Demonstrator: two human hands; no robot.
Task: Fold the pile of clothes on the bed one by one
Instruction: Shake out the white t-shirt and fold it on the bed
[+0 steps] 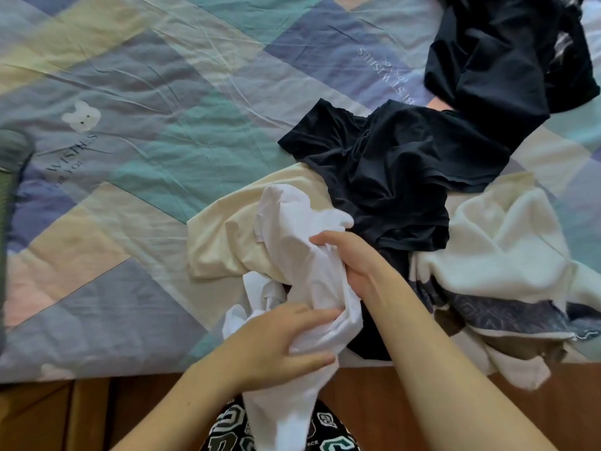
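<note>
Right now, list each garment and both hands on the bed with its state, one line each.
white garment: bunched, unfolded, gripped by both hands, hanging over the bed edge.
left hand: gripping the white garment low down.
right hand: gripping the white garment higher up.
cream garment: unfolded, partly under the white one.
black garment: crumpled, unfolded.
second black garment: crumpled, unfolded.
fuzzy white garment: crumpled, unfolded.
patterned dark cloth: partly buried in the pile.

Two bare forearms enter from 6 o'clock, converging toward center. Left hand (276, 340), palm down, fingers pointing to 3 o'clock, thumb curled, grips a bunched white garment (302, 255). Right hand (351, 258), just above at 1 o'clock, fingers curled toward 9 o'clock, clutches same garment.
</note>
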